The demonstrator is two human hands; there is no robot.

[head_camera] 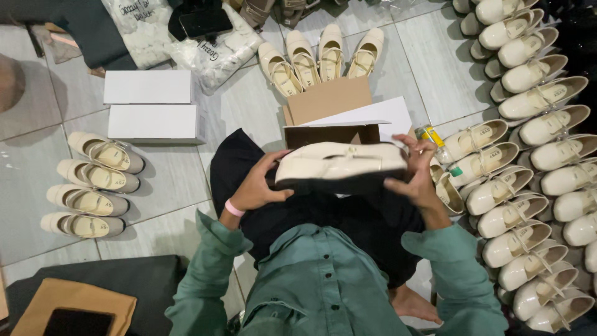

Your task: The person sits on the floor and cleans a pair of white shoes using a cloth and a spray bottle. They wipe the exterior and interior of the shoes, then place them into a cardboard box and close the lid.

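Over on the left four cream shoes (92, 185) lie in a column on the tiled floor (37, 168) below two shut white boxes (152, 106); in the middle the left hand (258, 186) and right hand (415, 177) have their fingers curled round the ends of a cream shoe pair (341, 167), held sideways just above the open cardboard box (333, 121). I'd judge this the boxing step, calling for lowering the pair in level, though the box's inside is hidden, and rows of shoes (535, 155) on the right run out of view

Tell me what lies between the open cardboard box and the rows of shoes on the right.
A yellow tube on bare floor tile, seen in the head view.
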